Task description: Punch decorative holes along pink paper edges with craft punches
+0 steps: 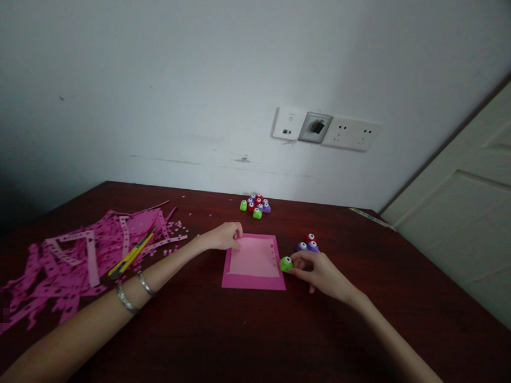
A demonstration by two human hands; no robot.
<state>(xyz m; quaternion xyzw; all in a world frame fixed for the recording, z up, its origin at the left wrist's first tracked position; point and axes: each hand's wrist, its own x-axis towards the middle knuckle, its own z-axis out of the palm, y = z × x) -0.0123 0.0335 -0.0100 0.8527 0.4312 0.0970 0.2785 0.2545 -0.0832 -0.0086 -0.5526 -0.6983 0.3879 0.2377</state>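
A light pink sheet of paper point(253, 258) lies on a larger, darker pink sheet point(252, 282), with small punched shapes along its right side. My left hand point(224, 235) rests on the upper left corner of the sheets, fingers curled and thumb on the light pink one. Between the fingertips of my right hand point(320, 270) is a green paper punch point(286, 264) with a white button, at the right edge of the sheets. Just behind that hand stand a red punch point(310, 238) and two purple punches point(313, 247).
Several colored punches point(258, 201) cluster near the wall. Left on the dark wooden table point(250, 336) lies a heap of pink punched strips point(72, 269) with a yellow utility knife point(131, 254) on top. Wall sockets point(350, 133) sit above; a white door point(477, 182) is at right.
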